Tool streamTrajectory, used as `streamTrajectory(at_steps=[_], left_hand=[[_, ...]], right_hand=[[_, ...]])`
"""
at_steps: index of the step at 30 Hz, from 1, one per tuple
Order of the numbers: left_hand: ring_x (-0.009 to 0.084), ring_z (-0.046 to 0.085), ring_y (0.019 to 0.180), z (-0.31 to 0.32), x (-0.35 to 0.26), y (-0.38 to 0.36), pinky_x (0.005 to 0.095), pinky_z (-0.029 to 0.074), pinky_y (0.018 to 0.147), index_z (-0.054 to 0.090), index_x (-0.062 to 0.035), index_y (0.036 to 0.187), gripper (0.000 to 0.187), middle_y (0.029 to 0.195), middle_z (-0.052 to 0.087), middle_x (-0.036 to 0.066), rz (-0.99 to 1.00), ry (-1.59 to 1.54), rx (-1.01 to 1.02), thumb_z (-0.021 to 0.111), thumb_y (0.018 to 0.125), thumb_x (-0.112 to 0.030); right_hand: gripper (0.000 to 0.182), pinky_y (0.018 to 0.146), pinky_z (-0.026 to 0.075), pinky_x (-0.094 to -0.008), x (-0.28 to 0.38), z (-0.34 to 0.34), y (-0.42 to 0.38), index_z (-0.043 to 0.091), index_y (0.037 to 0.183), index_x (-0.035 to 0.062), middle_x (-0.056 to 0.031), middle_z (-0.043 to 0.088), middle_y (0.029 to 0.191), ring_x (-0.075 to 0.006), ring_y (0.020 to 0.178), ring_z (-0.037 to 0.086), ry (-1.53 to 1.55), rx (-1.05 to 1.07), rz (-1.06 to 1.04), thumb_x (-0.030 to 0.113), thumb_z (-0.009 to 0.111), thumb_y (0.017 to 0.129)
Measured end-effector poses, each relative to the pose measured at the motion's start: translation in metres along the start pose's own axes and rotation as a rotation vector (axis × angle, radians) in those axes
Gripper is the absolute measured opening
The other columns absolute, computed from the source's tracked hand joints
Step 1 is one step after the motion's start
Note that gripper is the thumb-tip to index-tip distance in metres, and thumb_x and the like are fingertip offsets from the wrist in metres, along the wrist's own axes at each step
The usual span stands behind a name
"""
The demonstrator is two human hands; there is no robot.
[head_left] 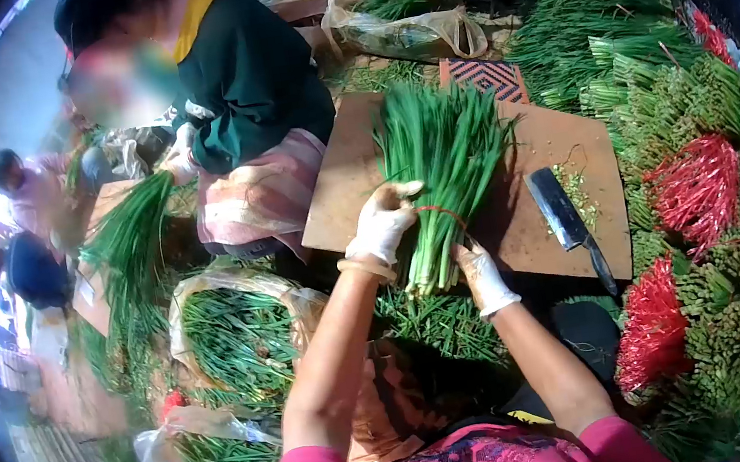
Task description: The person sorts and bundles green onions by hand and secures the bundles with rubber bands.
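Note:
A bundle of green chives (448,149) lies on a brown board, its leaves pointing away and its pale stem ends toward me. A red tie (438,210) crosses the stems. My left hand (383,222), in a white glove, is closed at the left side of the bundle, with the red tie running to its fingers. My right hand (487,279), also gloved, grips the stems low on the right; its fingertips are partly hidden by the bundle. To the right, a cleaver (561,214) with a black handle rests on the board beside small green trimmings (578,192).
The brown board (523,242) is in front of me. Bundled chives (655,106) are stacked at the right, with red ties (695,190) on top. Bags of loose chives (237,330) stand at the left. A person in a green top (257,67) sits at the front left; others work farther off.

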State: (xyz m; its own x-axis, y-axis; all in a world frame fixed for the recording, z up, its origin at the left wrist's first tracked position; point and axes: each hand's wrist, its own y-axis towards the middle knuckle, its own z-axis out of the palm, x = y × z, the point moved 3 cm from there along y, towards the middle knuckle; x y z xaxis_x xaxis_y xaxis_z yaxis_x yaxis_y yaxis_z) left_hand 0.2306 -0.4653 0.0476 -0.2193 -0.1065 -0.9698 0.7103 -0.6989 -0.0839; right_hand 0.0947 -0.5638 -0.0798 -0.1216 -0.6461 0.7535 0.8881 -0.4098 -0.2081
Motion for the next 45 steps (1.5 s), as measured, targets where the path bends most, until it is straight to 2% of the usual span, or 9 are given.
streamTrajectory(at_steps=[3,6,9,15,27,31,35,37,45], left_hand=[[0.0118,0.055,0.063,0.032,-0.065,0.003,0.0261,0.044,0.056,0.061,-0.0094,0.101,0.026,0.067,0.057,0.004,0.174,0.935,0.096,0.055,0.077,-0.004],[0.0156,0.056,0.059,0.016,-0.056,0.026,0.0272,0.044,0.054,0.061,-0.01,0.097,0.024,0.065,0.057,0.005,0.165,1.339,0.156,0.05,0.077,-0.003],[0.0104,0.053,0.059,-0.01,-0.052,0.044,0.0231,0.042,0.054,0.061,-0.0066,0.093,0.023,0.068,0.057,0.002,0.022,1.099,0.159,0.047,0.077,0.0],[0.0062,0.043,0.055,-0.01,-0.05,0.053,0.0213,0.037,0.05,0.062,-0.0033,0.096,0.027,0.064,0.052,-0.002,-0.135,1.116,0.159,0.048,0.073,0.001],[0.0266,0.063,0.067,0.033,-0.034,0.042,0.0333,0.05,0.061,0.063,-0.0035,0.084,0.014,0.069,0.062,0.014,0.133,1.355,0.15,0.056,0.072,-0.004],[0.0328,0.064,0.082,0.029,-0.089,0.03,0.0369,0.049,0.074,0.06,-0.0106,0.096,0.025,0.086,0.065,0.019,-0.107,1.372,0.021,0.059,0.071,-0.009],[0.0337,0.063,0.084,0.001,-0.058,0.048,0.0367,0.049,0.074,0.058,-0.0108,0.094,0.025,0.085,0.065,0.018,0.035,1.455,0.003,0.063,0.07,-0.012],[0.0345,0.063,0.083,0.013,-0.063,0.041,0.038,0.049,0.074,0.057,-0.0106,0.096,0.026,0.084,0.065,0.019,0.001,1.452,0.011,0.064,0.071,-0.012],[0.0309,0.058,0.098,0.017,-0.082,0.008,0.0347,0.046,0.085,0.048,-0.0017,0.12,0.062,0.103,0.06,0.019,0.365,1.203,-0.071,0.074,0.066,-0.016]], right_hand=[[0.036,0.068,0.051,-0.0333,0.016,0.013,-0.026,0.058,0.114,0.0059,-0.0062,0.064,0.103,-0.0209,0.084,0.063,-0.169,0.129,0.351,0.026,0.061,0.085],[0.021,0.058,0.051,-0.0335,0.103,0.052,-0.039,0.067,0.089,0.008,-0.0107,0.066,0.087,-0.0253,0.073,0.064,-1.53,0.157,-0.627,0.019,0.065,0.071],[0.071,0.101,0.03,-0.042,0.153,0.092,-0.032,0.045,0.129,0.0111,-0.0051,0.043,0.134,-0.0238,0.123,0.041,-1.917,0.208,-0.846,0.029,0.072,0.067],[0.068,0.106,0.022,-0.0474,0.087,0.077,0.034,0.025,0.142,0.0071,-0.0073,0.03,0.146,-0.0218,0.131,0.033,-2.437,0.225,-0.813,0.038,0.048,0.085],[0.059,0.107,0.018,-0.0524,0.069,0.07,0.04,0.028,0.141,0.0066,-0.009,0.029,0.145,-0.0246,0.134,0.027,-2.371,0.237,-0.676,0.03,0.044,0.089],[0.078,0.101,0.03,-0.0467,0.133,0.089,0.012,0.034,0.137,0.0076,-0.0079,0.041,0.136,-0.0238,0.124,0.04,-1.947,0.199,-0.813,0.035,0.068,0.072],[0.031,0.07,0.05,-0.0399,0.117,0.091,0.029,0.061,0.102,0.0054,-0.0146,0.065,0.09,-0.0312,0.08,0.063,-1.082,-0.008,-0.866,0.014,0.065,0.073],[0.019,0.063,0.049,-0.0359,0.085,0.092,0.049,0.062,0.089,-0.0001,-0.0145,0.067,0.081,-0.0284,0.071,0.064,-0.787,0.133,-0.253,0.01,0.063,0.074],[0.011,0.05,0.041,-0.0211,0.075,0.092,0.046,0.063,0.084,0.0003,-0.0047,0.063,0.068,-0.0088,0.054,0.052,-0.253,0.04,0.007,0.01,0.061,0.083]])
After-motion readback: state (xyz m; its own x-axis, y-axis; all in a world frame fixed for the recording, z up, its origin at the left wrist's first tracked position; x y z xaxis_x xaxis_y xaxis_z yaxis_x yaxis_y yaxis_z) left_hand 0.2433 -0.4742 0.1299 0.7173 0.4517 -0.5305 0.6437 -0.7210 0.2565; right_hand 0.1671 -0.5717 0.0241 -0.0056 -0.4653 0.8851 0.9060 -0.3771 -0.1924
